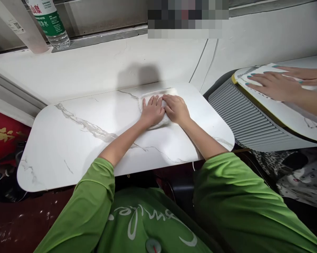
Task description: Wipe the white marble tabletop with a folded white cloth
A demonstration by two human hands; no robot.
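Your L hand [152, 112] & R hand [176, 109] lay flat, side by side, on the white cloth [163, 92] near the table's [81, 151] far edge; each grip open, nothing clasped.

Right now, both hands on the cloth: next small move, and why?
Probably sweep the left hand and right hand apart toward the edges of the white cloth: both lie flat, touching, on its middle, with its edges uncovered, on the marble table.
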